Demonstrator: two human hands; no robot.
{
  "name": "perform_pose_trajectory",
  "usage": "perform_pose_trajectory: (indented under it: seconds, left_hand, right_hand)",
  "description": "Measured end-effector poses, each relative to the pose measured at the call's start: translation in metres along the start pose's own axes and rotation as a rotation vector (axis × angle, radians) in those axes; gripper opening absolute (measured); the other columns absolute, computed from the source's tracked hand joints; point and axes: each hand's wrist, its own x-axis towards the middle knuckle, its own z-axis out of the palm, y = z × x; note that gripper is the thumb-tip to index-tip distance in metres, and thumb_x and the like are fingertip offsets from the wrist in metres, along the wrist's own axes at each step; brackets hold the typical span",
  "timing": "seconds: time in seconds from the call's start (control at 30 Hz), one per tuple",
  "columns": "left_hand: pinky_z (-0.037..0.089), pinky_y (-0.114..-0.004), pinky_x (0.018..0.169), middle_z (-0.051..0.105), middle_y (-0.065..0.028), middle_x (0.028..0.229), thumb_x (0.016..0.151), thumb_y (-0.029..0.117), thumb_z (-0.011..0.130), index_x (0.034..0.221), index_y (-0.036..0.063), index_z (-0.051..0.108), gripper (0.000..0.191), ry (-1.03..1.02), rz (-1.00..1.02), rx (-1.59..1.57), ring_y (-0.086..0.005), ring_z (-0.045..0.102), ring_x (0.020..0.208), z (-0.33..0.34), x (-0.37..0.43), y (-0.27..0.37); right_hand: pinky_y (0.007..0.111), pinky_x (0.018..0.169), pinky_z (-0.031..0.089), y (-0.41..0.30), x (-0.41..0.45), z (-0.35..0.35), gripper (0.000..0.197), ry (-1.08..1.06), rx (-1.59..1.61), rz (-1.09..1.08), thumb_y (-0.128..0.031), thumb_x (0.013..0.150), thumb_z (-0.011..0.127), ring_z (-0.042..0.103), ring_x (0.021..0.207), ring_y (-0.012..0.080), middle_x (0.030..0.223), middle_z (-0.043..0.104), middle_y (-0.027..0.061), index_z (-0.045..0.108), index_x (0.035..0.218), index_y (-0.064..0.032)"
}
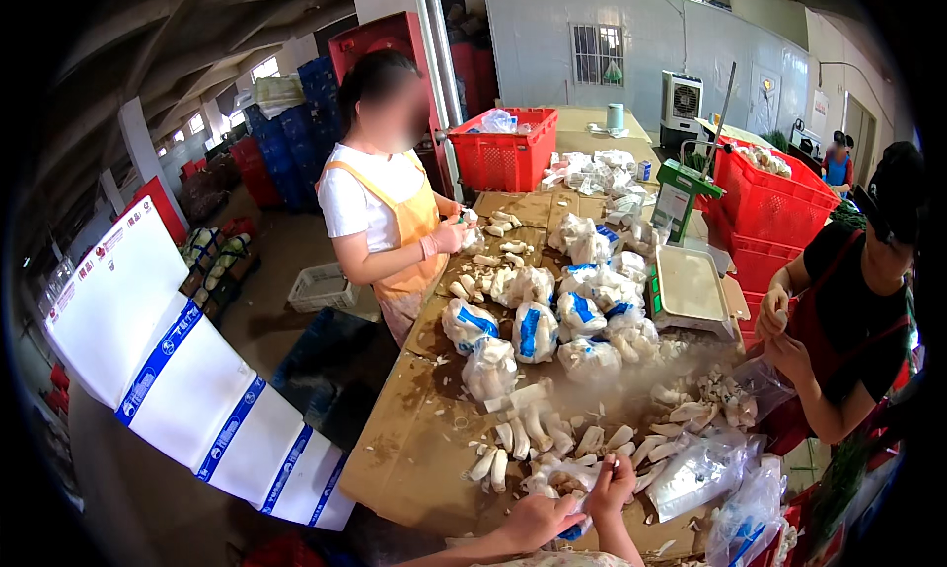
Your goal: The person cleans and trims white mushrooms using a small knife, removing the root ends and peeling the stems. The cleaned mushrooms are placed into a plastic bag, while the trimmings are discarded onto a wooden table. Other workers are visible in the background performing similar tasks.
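Observation:
My left hand [538, 521] is at the near edge of the cardboard-covered table [385, 460], its fingers on a clear plastic bag [551, 477] with pale pieces inside. Beside it my right hand [612, 484] has its fingers pinched at the bag's right side; a small white bit shows at the fingertips. Long pale mushrooms, apparently king oyster mushrooms [519, 437], lie loose just beyond the bag. Flat clear plastic bags [699, 478] lie to the right of my hands. Filled bags with blue bands [534, 332] stand farther back on the table.
A person in an orange apron [403, 219] stands at the left side; another in dark clothes [836, 323] works at the right. A weighing scale [689, 286], a red crate [507, 149] and stacked red crates [769, 197] stand about the table. White foam boxes [192, 374] are stacked at left.

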Motion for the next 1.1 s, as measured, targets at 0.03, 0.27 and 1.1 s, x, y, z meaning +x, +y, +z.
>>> perform_pose_trajectory:
  seconds: [0.03, 0.27, 1.1]
  left_hand:
    - [0.042, -0.041, 0.045, 0.051, -0.0093, 0.052, 0.083, 0.036, 0.07, 0.078, 0.0085, 0.05, 0.034, -0.006, -0.013, -0.036, -0.0289, 0.056, 0.048, -0.004, 0.0, 0.002]
    - [0.05, -0.041, 0.057, 0.062, -0.0132, 0.072, 0.086, 0.032, 0.069, 0.086, 0.0039, 0.05, 0.034, -0.204, -0.183, -0.422, -0.0337, 0.062, 0.064, -0.021, -0.009, 0.006]
    - [0.048, -0.05, 0.07, 0.067, -0.0185, 0.086, 0.091, 0.024, 0.054, 0.101, 0.0066, 0.055, 0.02, 0.154, -0.778, 0.064, -0.0403, 0.063, 0.083, 0.111, 0.1, -0.151]
  right_hand:
    - [0.029, 0.049, 0.032, 0.0, 0.005, -0.004, 0.026, 0.035, 0.026, 0.007, -0.012, 0.095, 0.055, 0.038, 0.056, 0.0105, 0.059, 0.045, 0.0028, 0.048, 0.073, -0.0014]
    - [0.037, 0.055, 0.039, 0.052, 0.018, -0.025, 0.025, 0.106, -0.246, 0.132, -0.016, 0.095, 0.055, 0.046, 0.056, 0.0246, 0.064, 0.054, 0.018, 0.055, 0.082, 0.005]
    - [0.034, 0.075, 0.052, 0.062, -0.003, -0.015, 0.066, -0.128, -0.285, 0.357, -0.026, 0.076, 0.08, 0.064, 0.084, 0.0202, 0.099, 0.065, 0.0148, 0.049, 0.129, -0.0002]
